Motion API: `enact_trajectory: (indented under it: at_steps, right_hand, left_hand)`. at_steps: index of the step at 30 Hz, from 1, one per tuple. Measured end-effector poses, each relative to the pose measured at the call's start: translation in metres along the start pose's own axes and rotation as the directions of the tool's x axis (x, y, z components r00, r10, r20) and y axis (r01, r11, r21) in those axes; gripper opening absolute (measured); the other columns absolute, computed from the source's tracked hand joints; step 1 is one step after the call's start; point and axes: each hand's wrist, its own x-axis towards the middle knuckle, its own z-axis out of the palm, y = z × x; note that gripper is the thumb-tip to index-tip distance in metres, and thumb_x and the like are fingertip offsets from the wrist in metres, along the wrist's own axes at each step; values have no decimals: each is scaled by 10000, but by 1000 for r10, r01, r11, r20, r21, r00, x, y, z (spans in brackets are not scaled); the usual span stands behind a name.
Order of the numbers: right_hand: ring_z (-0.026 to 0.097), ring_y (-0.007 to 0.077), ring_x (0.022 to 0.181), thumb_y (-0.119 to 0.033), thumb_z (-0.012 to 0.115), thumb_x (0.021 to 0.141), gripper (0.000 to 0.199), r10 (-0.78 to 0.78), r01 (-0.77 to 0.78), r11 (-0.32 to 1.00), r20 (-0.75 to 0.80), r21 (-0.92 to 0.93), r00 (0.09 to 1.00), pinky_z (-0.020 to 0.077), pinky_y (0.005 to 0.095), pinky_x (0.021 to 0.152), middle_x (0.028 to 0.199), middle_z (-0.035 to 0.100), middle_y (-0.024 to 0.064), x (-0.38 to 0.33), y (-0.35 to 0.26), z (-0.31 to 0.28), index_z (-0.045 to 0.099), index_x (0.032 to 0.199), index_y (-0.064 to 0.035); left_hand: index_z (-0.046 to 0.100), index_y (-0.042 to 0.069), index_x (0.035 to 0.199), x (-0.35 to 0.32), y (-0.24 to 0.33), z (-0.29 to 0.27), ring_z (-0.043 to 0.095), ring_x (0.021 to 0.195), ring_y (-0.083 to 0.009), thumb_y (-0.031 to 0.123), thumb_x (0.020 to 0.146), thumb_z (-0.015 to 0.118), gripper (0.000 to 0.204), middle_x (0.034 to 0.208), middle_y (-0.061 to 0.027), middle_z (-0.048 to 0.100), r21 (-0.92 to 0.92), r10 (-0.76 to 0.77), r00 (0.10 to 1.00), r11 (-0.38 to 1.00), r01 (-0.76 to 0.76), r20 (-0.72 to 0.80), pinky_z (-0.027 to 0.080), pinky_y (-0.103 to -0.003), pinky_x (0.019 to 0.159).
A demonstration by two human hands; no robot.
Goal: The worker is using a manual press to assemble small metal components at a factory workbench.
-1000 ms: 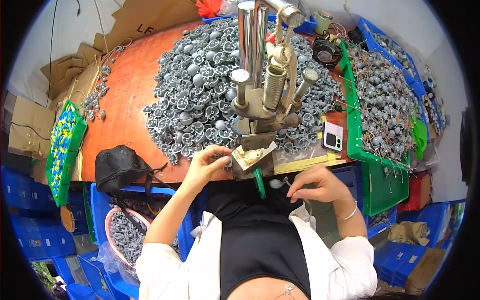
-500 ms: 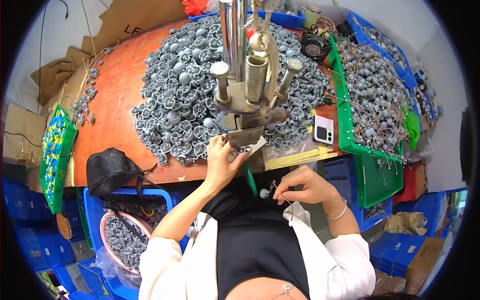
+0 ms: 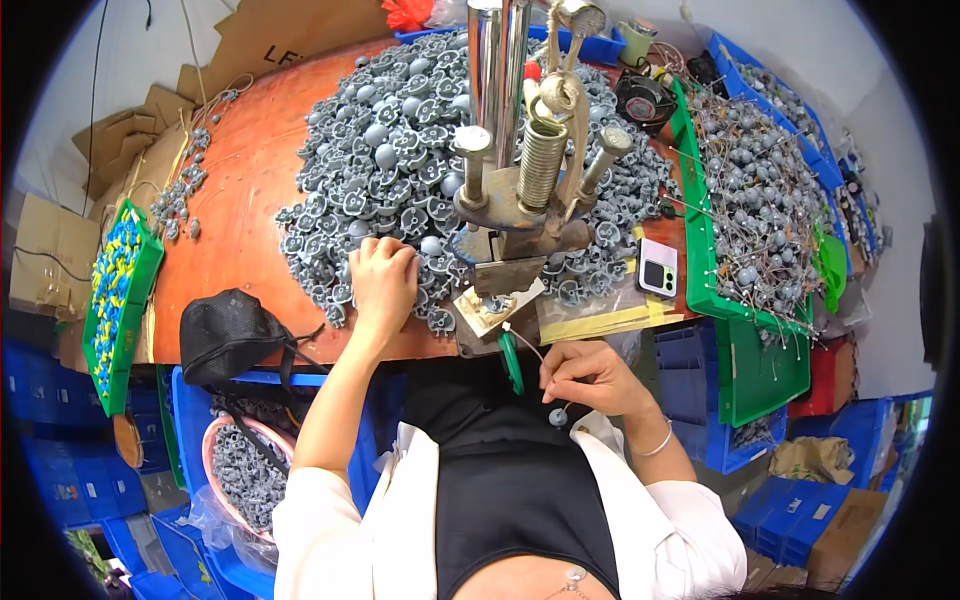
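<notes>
My left hand (image 3: 385,287) rests at the near edge of a heap of grey plastic half-shells (image 3: 375,195), fingers curled down and together; whatever lies under its fingertips is hidden. Low in front of my body, my right hand (image 3: 597,378) pinches a thin wire. A grey ball (image 3: 558,416) hangs from this wire below the fingers, and a small white tip (image 3: 507,327) sticks out above them. Between the hands stands a metal hand press (image 3: 510,270) with a coil spring. Under its head, a small grey part (image 3: 493,305) lies on a pale plate (image 3: 520,308).
A green tray of wired grey balls (image 3: 755,200) stands at the right, with a phone (image 3: 657,268) beside it. A black bag (image 3: 232,335) lies at the front left, near a green tray of blue and yellow pieces (image 3: 122,290). A green handle-like piece (image 3: 511,362) hangs below the press.
My left hand has left the press and moved left to the heap. In my right hand, the wire has turned: its ball now hangs below the fingers. The view has shifted slightly.
</notes>
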Motion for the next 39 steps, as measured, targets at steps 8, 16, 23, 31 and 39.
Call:
enact_trajectory:
  at_steps: [8, 16, 23, 31, 39]
  right_hand:
    - [593, 119, 639, -17, 623, 850, 85, 156, -141, 967, -53, 213, 986, 462, 221, 560, 786, 635, 84, -8, -1, 7, 682, 840, 44]
    - [593, 106, 634, -58, 631, 863, 102, 192, -169, 974, -153, 151, 969, 453, 222, 547, 767, 638, 63, -12, -2, 4, 684, 842, 27]
    - [587, 142, 613, -39, 650, 830, 75, 68, -76, 995, -125, -64, 990, 460, 257, 569, 744, 638, 83, -15, 2, -1, 686, 843, 26]
    - [576, 167, 634, -85, 659, 830, 113, 32, -54, 991, -177, -122, 984, 434, 281, 573, 721, 625, 87, -21, 1, 12, 683, 839, 25]
    - [606, 163, 670, -89, 637, 853, 119, 64, -85, 988, -155, -132, 986, 464, 273, 610, 759, 640, 89, -25, 11, 19, 692, 864, 16]
  left_hand:
    - [682, 50, 790, 20, 5, 5, 540, 905, -249, 73, 645, 663, 147, 857, -51, 631, 213, -98, 974, 976, 54, 203, 386, -388, 784]
    - [704, 71, 705, 35, -3, 20, 570, 861, -268, 132, 717, 570, 148, 817, -101, 644, 311, -62, 970, 950, -15, 236, 372, -406, 749]
    - [686, 88, 743, 42, -25, 31, 566, 856, -261, 80, 712, 548, 142, 778, -73, 636, 338, 87, 986, 932, -130, 140, 373, -414, 744]
    - [652, 87, 823, 33, -32, 39, 537, 871, -272, 69, 710, 550, 153, 842, -81, 611, 246, 219, 970, 939, -239, 105, 355, -406, 738]
    - [613, 26, 946, 33, -30, 24, 548, 848, -264, -20, 678, 572, 274, 873, -111, 620, 197, 166, 963, 958, -209, 211, 376, -381, 772]
